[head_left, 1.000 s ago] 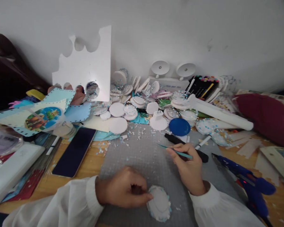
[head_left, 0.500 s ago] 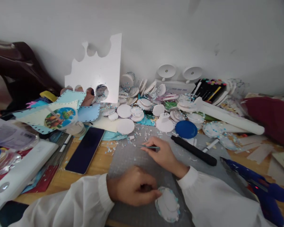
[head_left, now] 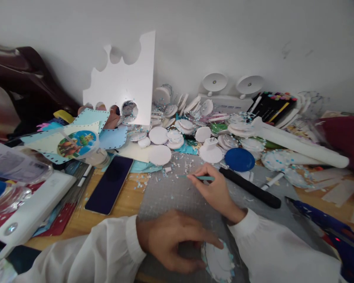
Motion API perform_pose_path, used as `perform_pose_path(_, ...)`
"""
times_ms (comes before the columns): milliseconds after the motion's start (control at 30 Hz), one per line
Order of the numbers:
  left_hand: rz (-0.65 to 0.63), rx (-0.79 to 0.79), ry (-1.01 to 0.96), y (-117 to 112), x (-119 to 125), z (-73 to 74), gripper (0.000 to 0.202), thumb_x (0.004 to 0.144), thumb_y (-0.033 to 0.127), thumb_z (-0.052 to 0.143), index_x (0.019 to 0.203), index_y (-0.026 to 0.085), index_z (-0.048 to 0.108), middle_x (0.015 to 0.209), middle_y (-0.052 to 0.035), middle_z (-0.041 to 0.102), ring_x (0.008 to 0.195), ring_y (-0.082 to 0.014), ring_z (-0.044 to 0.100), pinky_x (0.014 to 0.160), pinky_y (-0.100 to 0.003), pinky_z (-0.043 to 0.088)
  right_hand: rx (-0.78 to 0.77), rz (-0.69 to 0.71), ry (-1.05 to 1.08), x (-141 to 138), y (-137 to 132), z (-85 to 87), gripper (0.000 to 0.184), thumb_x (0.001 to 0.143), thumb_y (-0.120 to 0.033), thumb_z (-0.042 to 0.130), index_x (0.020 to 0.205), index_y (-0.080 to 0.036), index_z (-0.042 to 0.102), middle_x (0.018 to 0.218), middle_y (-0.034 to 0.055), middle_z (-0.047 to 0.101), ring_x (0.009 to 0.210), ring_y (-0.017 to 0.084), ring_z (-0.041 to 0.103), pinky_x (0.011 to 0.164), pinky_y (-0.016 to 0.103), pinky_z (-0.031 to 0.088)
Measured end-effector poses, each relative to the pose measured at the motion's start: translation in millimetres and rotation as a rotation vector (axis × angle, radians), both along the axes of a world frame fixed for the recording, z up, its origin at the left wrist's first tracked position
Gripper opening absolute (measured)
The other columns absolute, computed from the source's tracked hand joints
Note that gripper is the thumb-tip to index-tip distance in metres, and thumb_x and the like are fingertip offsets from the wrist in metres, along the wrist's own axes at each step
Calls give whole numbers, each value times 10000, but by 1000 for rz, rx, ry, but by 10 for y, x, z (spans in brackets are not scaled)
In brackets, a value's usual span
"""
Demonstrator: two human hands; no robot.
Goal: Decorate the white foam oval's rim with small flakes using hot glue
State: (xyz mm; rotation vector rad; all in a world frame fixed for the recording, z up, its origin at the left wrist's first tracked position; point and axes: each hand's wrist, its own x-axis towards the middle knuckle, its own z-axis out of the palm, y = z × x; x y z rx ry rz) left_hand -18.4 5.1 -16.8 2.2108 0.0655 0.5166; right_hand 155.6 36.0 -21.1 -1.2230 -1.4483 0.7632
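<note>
My right hand [head_left: 214, 190] pinches a pair of thin teal tweezers [head_left: 205, 178], whose tips point left, just over small white and pale blue bits [head_left: 168, 170] scattered on the grey cutting mat [head_left: 162, 196]. Near the front edge lies a layered white disc [head_left: 220, 261], its rim trimmed with pale blue and white pieces. My left hand [head_left: 177, 241] holds this disc at its left side: the index finger reaches across its top and the thumb is at its edge. The disc's lower end comes close to the bottom of the view.
Behind the mat are piled several trimmed white discs [head_left: 184, 125] and a blue round lid [head_left: 239, 159]. A black stick-like tool [head_left: 250, 188] and a blue glue gun [head_left: 327, 220] lie to the right. A phone [head_left: 109, 184] and a lidded cup [head_left: 79, 145] stand left.
My left hand has moved right, its index finger now stretched over the disc's top. My right hand keeps the tweezers and has shifted slightly. The whole view has swung a little.
</note>
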Motion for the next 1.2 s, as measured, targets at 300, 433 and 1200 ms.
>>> perform_pose_path(300,-27,10,-76,32,28,47,17,874,194,527,866,182,518,748,-64,655,709,-172,601,664,-262,450,-213,-121,463,362,-322,34,364,718,-330,772,661,-204,435,625,-53,496,505,79,384,483,227,297)
perform_pose_path(433,14,-104,-75,35,19,50,49,864,187,534,820,180,514,699,-59,636,656,-158,568,614,-257,424,-292,-121,650,407,-468,82,401,681,-286,800,649,-198,410,594,-66,463,491,64,345,473,218,267)
perform_pose_path(1200,198,391,-108,36,65,94,98,664,198,421,695,181,513,463,11,399,404,-151,295,465,-333,136,-342,-33,671,406,-575,163,372,756,-277,756,652,-201,408,584,-71,439,517,69,356,488,248,253)
